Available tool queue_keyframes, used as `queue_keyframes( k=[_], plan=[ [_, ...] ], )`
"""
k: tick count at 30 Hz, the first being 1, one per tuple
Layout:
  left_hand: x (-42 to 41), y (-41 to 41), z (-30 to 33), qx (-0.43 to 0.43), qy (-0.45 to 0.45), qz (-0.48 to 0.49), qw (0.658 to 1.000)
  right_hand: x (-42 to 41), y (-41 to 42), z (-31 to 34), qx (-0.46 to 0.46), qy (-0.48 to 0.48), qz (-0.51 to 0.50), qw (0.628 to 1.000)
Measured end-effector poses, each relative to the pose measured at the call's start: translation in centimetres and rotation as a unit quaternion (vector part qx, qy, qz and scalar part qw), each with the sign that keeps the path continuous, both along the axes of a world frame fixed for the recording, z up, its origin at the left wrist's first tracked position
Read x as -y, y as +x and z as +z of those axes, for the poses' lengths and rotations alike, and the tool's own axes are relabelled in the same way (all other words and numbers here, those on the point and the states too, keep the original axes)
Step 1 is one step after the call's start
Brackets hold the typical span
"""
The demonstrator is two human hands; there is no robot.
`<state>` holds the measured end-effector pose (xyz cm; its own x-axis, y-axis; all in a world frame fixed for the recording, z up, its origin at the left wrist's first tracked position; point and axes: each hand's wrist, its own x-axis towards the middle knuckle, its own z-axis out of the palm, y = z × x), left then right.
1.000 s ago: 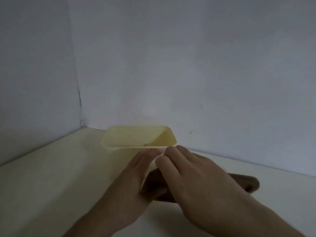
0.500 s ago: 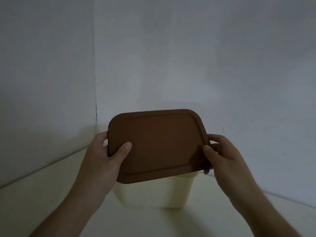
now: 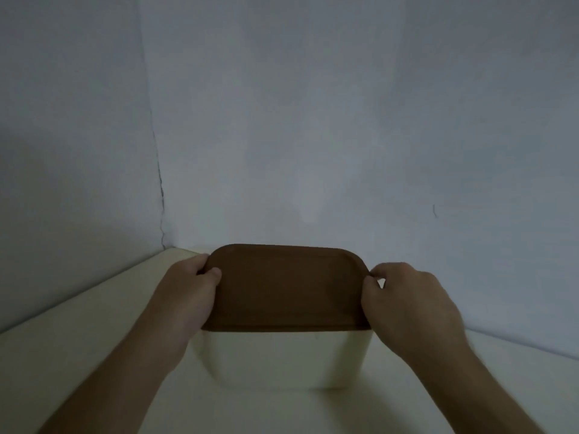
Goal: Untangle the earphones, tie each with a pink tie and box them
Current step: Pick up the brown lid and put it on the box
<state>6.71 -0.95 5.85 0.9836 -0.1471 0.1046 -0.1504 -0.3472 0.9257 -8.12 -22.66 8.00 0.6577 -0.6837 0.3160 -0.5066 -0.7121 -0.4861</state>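
Brown lid (image 3: 286,286) seemingly seated on cream box (image 3: 282,358); left hand (image 3: 188,292) and right hand (image 3: 407,296) each grip its ends.

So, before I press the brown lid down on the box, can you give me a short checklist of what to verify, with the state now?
1. Lid lies over the box opening: ok.
2. Left hand grips the lid's left edge: ok.
3. Right hand grips the lid's right edge: ok.
4. Lid seated all round the rim: cannot tell, the far edge is hidden.
5. Tied earphones inside: cannot tell, the lid covers the inside.
6. Box stands flat on the table: ok.
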Motion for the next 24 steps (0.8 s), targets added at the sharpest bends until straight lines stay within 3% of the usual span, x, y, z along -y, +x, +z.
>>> queue_keyframes(
  k=[8, 17, 20, 24],
  plan=[
    [0.0, 1.3, 0.3, -0.033, -0.011, -0.013, 0.999, 0.7, 0.9, -0.4, 0.052, 0.151, 0.108, 0.981],
    [0.1, 0.3, 0.5, -0.005, 0.012, -0.005, 1.0, 0.5, 0.9, -1.0, 0.07, 0.151, 0.118, 0.979],
    [0.4, -0.8, 0.4, -0.013, -0.021, 0.016, 1.0, 0.2, 0.7, -1.2, 0.101, 0.17, 0.116, 0.973],
    [-0.3, -2.2, -0.8, -0.011, -0.078, 0.006, 0.997, -0.9, -0.2, -1.4, 0.1, 0.127, 0.114, 0.98]
  ],
)
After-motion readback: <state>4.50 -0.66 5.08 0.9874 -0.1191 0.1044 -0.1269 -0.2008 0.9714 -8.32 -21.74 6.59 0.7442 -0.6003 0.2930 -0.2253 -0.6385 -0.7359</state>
